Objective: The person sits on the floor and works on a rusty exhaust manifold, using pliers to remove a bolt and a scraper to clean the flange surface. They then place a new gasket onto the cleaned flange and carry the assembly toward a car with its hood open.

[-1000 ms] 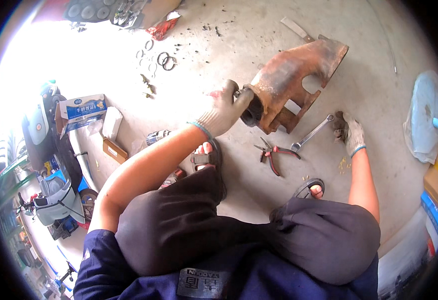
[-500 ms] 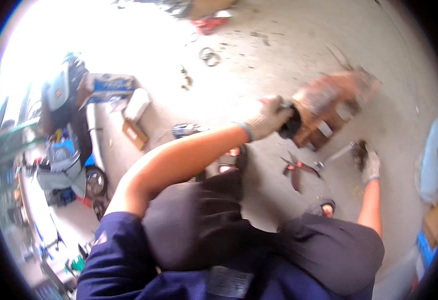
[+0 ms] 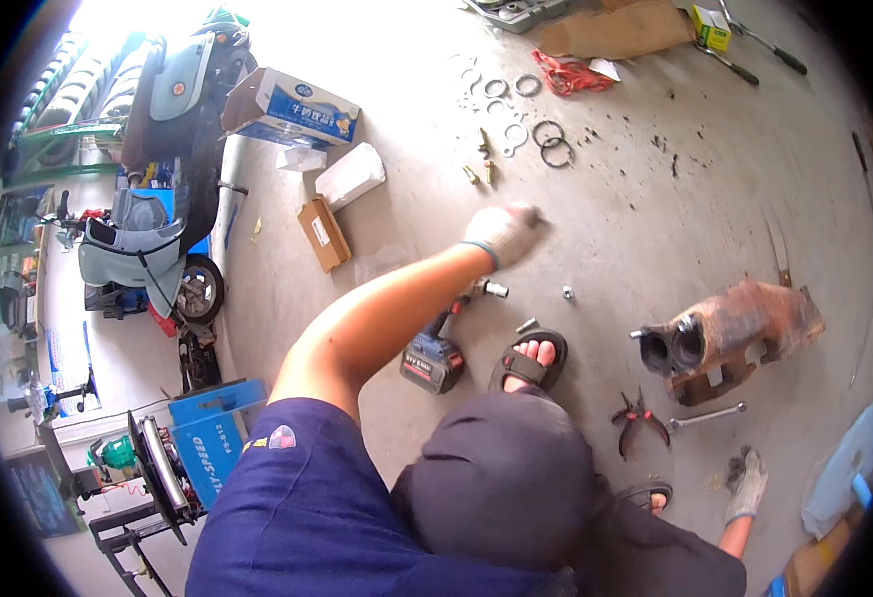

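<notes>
My left hand [image 3: 508, 235], in a pale knit glove, hovers over the floor past the cordless impact wrench [image 3: 432, 362]. Its fingers are curled and smeared by motion, so what they hold, if anything, stays hidden. A rusty brake caliper [image 3: 755, 323] lies at the right, two round bores facing left. Below it are red-handled pliers [image 3: 641, 426] and a combination wrench [image 3: 707, 417]. My right hand [image 3: 748, 486], in a glove blackened on the finger side, is low beside that wrench, fingers apart. A small metal socket [image 3: 568, 293] stands between my left hand and the caliper.
Several rings [image 3: 553, 149] and brass-coloured fittings [image 3: 484, 142] lie farther out, near a red crumpled bag [image 3: 573, 76] and cardboard [image 3: 616, 32]. At left are a blue-and-white carton [image 3: 302, 111], small boxes [image 3: 324, 234] and a grey scooter [image 3: 133, 249]. A pale blue bag [image 3: 845, 463] lies far right.
My left hand has come off the caliper and moved left. My right hand has drawn away from the wrench. The view has swung, showing more of the floor at left and far side.
</notes>
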The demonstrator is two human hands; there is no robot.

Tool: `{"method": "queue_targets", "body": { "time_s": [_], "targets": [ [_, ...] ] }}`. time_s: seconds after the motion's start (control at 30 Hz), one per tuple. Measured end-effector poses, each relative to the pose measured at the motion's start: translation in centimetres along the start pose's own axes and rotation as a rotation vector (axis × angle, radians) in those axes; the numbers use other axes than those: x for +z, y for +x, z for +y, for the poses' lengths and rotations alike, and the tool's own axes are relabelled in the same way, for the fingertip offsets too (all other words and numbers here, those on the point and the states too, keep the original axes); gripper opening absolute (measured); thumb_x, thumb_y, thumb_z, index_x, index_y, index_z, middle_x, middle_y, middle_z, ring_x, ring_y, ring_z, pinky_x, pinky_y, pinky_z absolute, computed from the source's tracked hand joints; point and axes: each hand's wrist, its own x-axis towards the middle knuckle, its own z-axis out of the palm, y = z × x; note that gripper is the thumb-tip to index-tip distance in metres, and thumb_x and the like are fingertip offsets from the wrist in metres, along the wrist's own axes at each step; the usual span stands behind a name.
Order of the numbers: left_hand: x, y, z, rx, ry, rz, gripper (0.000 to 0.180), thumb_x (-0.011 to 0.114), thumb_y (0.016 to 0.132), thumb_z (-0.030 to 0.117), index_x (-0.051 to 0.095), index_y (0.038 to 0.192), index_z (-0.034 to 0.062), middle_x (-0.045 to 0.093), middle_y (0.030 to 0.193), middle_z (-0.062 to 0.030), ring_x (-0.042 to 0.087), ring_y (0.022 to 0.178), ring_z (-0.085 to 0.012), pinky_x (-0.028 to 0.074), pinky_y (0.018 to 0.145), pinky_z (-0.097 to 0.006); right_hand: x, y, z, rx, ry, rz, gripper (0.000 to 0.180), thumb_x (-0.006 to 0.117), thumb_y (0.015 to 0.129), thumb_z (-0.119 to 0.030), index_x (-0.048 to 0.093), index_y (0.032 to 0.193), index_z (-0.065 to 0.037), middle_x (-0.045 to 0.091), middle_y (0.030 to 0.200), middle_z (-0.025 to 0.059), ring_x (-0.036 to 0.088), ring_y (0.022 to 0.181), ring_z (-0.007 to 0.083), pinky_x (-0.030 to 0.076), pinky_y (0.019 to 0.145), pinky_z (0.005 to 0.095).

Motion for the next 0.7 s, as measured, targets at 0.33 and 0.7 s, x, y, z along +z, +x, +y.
{"method": "queue_targets", "body": {
  "time_s": [0.33, 0.7],
  "targets": [
    [-2.3, 11.3, -13.9, 0.005, 0.125, 0.438, 0.028, 0.056, 0.1, 0.033, 0.068, 0.103, 0.0087, 0.074, 0.1, -0.0229, 0.072, 0.094, -0.0404, 0.057, 0.081, -0.051, -3.9, -7.5, -3.7, 0.015, -0.356, 0.076, 0.036, 0.063, 0.103, -0.037, 0.071, 0.121, -0.007, 0.073, 0.086, 0.0106, 0.066, 0.062, 0.0169, 0.055, 0.053, 0.0322],
    [11.5, -7.8, -2.8, 0.244, -0.127, -0.037, 0.02, 0.063, 0.096, 0.023, 0.066, 0.109, 0.0091, 0.072, 0.096, -0.0171, 0.072, 0.086, -0.0383, 0.058, 0.076, -0.049, 2.2, -12.0, -5.1, 0.234, -0.458, -0.015, 0.032, 0.059, 0.104, -0.027, 0.07, 0.123, -0.003, 0.074, 0.088, 0.0147, 0.071, 0.065, 0.0203, 0.06, 0.057, 0.0349]
  ]
}}
